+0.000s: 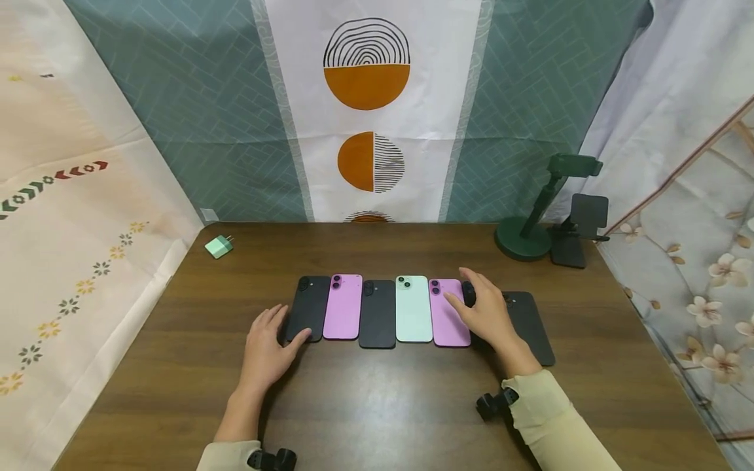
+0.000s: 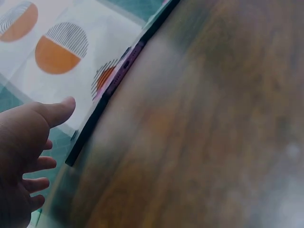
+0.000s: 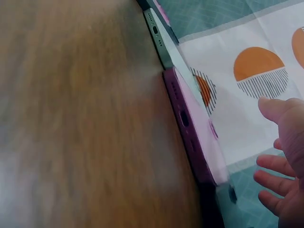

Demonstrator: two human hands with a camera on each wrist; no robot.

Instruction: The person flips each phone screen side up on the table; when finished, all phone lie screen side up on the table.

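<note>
Several phones lie back up in a row. From the left they are a black phone (image 1: 310,304), a pink phone (image 1: 343,311), another black phone (image 1: 377,320), a mint phone (image 1: 413,314) and a second pink phone (image 1: 449,324). My left hand (image 1: 265,353) is at the leftmost black phone, thumb by its lower edge, fingers loosely spread. My right hand (image 1: 487,315) hovers over a dark phone (image 1: 468,294), mostly hidden beneath it, beside the second pink phone. A further black phone (image 1: 530,327) lies slightly tilted right of this hand. In the wrist views both hands' fingers look relaxed and grip nothing.
At the back left of the brown table (image 1: 377,418) lies a mint charger plug (image 1: 219,246). A dark green stand (image 1: 524,239) and a black phone stand (image 1: 580,226) are at the back right. Patterned cloths (image 1: 224,98) hang around the table.
</note>
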